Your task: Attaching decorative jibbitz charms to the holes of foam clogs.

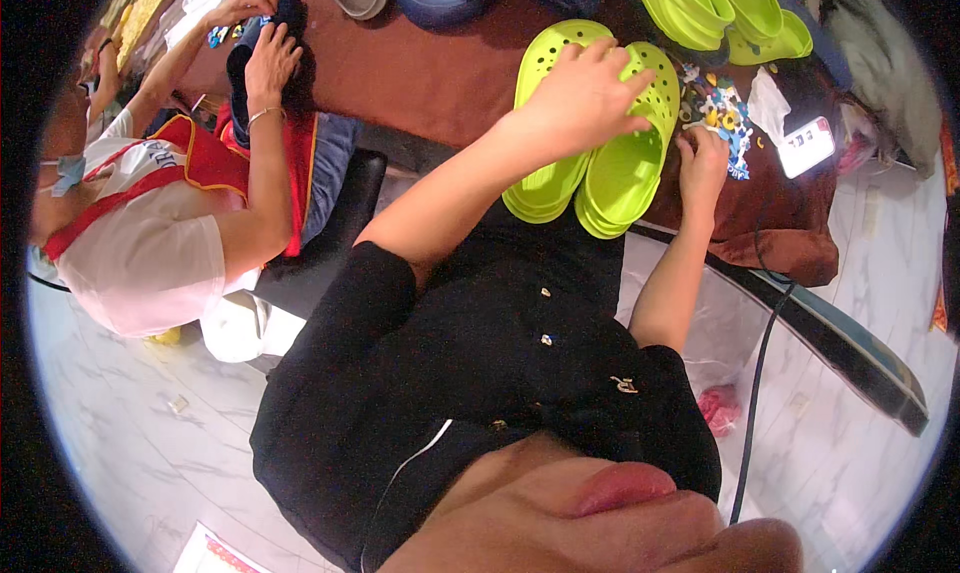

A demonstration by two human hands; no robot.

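Note:
A pair of lime-green clogs (pixel 628 178) with round holes in the uppers lies on the brown-covered table edge in front of me. My left hand (pixel 588 95) rests across the tops of both clogs, its fingers spread. To their right is a heap of small colourful shoe charms (pixel 722 103) in blue, yellow and white. At the near edge of this heap is my right hand (pixel 706 161), fingers bent and closed. Whatever its fingertips may hold is too small to make out.
More lime-green clogs (pixel 690 8) and a navy clog (pixel 425 1) lie farther back. Right of the charms are a white crumpled tissue (pixel 768 105) and a lit phone (pixel 806 148) with a dark cable (pixel 765 373). At left, a person in a red apron (pixel 215 163) handles a dark clog.

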